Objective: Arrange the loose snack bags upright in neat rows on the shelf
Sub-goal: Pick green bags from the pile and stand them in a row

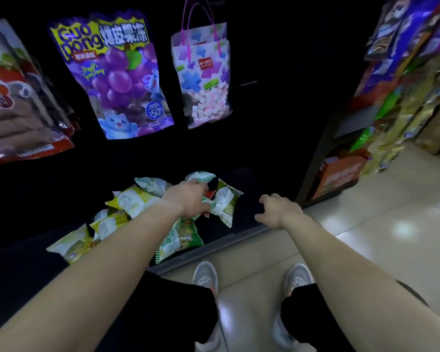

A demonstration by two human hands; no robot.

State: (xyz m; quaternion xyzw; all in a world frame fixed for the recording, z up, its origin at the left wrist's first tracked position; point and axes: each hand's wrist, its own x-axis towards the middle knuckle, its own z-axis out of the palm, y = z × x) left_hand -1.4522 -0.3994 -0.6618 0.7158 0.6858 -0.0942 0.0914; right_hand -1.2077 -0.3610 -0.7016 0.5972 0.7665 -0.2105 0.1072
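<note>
Reaching with the left hand (188, 200) into the snack bags (130, 201), heaped flat and crooked on the bottom shelf (244, 207); fingers bent over a green-and-white bag (225, 203), hard to tell whether clamped on it yet. Hovering with the right hand (277, 212) over bare shelf, fingers loosely curled, holding nothing. Best to pinch one bag by its top seam, lift clear of the heap, stand upright at the back, and steady with the free hand before letting go.
</note>
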